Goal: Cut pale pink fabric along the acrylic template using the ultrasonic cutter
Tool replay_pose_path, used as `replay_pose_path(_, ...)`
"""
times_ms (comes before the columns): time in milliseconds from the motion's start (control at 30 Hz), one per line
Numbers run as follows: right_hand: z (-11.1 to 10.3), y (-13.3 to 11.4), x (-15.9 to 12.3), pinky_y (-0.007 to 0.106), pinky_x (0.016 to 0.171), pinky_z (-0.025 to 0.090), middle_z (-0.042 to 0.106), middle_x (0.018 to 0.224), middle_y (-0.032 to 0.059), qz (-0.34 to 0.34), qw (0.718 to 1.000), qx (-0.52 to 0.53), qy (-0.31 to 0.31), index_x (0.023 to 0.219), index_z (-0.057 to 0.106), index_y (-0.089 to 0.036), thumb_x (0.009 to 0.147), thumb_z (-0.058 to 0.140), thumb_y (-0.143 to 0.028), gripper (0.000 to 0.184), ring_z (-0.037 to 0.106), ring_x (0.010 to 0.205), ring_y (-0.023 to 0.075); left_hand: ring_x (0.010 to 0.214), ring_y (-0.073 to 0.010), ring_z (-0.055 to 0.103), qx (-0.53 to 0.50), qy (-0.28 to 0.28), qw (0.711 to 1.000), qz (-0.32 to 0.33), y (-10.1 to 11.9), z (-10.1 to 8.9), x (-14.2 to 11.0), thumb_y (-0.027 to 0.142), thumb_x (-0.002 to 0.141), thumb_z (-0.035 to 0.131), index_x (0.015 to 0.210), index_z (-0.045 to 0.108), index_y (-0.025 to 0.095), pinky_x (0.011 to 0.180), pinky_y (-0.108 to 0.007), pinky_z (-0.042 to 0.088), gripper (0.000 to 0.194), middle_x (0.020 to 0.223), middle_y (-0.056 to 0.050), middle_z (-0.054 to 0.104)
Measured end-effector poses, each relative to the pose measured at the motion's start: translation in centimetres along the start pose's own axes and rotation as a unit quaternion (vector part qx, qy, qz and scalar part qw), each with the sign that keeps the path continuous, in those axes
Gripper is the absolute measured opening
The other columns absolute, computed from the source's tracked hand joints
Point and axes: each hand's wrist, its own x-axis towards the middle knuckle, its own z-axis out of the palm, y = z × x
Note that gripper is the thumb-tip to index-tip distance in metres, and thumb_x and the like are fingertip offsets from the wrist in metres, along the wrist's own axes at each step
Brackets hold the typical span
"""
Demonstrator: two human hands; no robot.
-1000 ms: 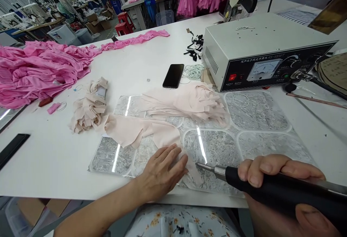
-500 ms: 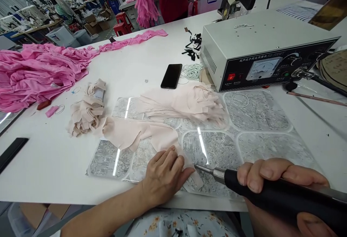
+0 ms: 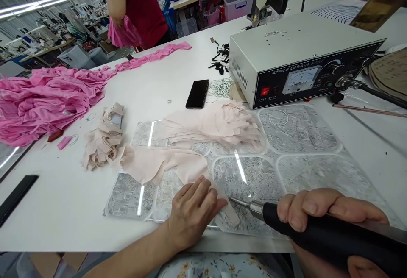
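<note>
My right hand is wrapped around the black handle of a handheld ultrasonic welder. Its thin metal tip points left and lies at the edge of a pale beige fabric strip, close to my left thumb. With fingers bent and together, my left hand presses and grips the strip's near end on the grey marbled mat. Behind it spreads a layered pile of the same beige pieces. A crumpled beige bundle sits to the left, at the strip's far end.
The welder's power box stands at the back right, its cable at the front panel. A phone and looped pale elastic cord lie beside it. Pink fabric is heaped at left. A person in red stands beyond the table.
My left fingers have curled in from lying flatter on the strip, the thumb now stretched toward the tip. The person in red has moved left with pink fabric. The view has shifted slightly.
</note>
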Motion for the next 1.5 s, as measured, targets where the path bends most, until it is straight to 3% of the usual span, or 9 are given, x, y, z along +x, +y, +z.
replay_pose_path(167, 0.18, 0.1, 0.55, 0.035, 0.061, 0.053, 0.055, 0.081, 0.0004, -0.024, 1.0, -0.012, -0.004, 0.095, 0.058, -0.026, 0.083, 0.063, -0.036, 0.016, 0.053, 0.064, 0.0149, 0.096, -0.0228, 0.071, 0.008, -0.007, 1.0, 0.002, -0.1, -0.14, -0.15, 0.026, 0.095, 0.062, 0.094, 0.061, 0.014, 0.076, -0.028, 0.055, 0.012, 0.099, -0.01, 0.072)
replay_pose_path(433, 0.11, 0.25, 0.61, 0.033, 0.061, 0.054, 0.055, 0.08, 0.0, -0.019, 1.0, -0.02, -0.002, 0.095, 0.058, -0.027, 0.084, 0.063, -0.038, 0.016, 0.053, 0.062, 0.0139, 0.094, -0.0242, 0.072, 0.003, 0.009, 1.0, 0.024, -0.31, -0.09, -0.16, 0.022, 0.092, 0.066, 0.102, 0.066, 0.014, 0.078, -0.031, 0.056, 0.013, 0.094, -0.009, 0.073)
replay_pose_path(767, 0.17, -0.02, 0.33, 0.037, 0.061, 0.052, 0.053, 0.082, 0.001, -0.012, 1.0, -0.017, 0.005, 0.095, 0.058, -0.026, 0.083, 0.062, -0.036, 0.016, 0.051, 0.065, 0.0151, 0.085, -0.0189, 0.071, 0.027, -0.006, 1.0, -0.002, 0.05, -0.13, 0.26, 0.024, 0.097, 0.056, 0.083, 0.055, 0.015, 0.067, -0.025, 0.053, 0.017, 0.081, -0.006, 0.068)
replay_pose_path(967, 0.18, -0.03, 0.48, 0.037, 0.061, 0.053, 0.055, 0.08, 0.0008, -0.025, 0.999, -0.028, -0.002, 0.095, 0.059, -0.026, 0.084, 0.062, -0.036, 0.015, 0.052, 0.063, 0.0154, 0.078, -0.0176, 0.07, 0.045, -0.013, 0.999, -0.014, 0.12, 0.08, -0.09, 0.026, 0.094, 0.062, 0.079, 0.052, 0.016, 0.066, -0.024, 0.052, 0.02, 0.085, -0.008, 0.068)
replay_pose_path(1500, -0.37, 0.57, 0.23, 0.035, 0.061, 0.051, 0.055, 0.081, -0.0004, -0.008, 1.0, -0.026, 0.011, 0.096, 0.057, -0.028, 0.082, 0.063, -0.039, 0.018, 0.052, 0.064, 0.0147, 0.098, -0.0236, 0.071, 0.028, 0.017, 0.999, 0.01, 0.11, 0.16, -0.38, 0.025, 0.095, 0.062, 0.098, 0.067, 0.016, 0.077, -0.03, 0.053, 0.011, 0.1, -0.007, 0.074)
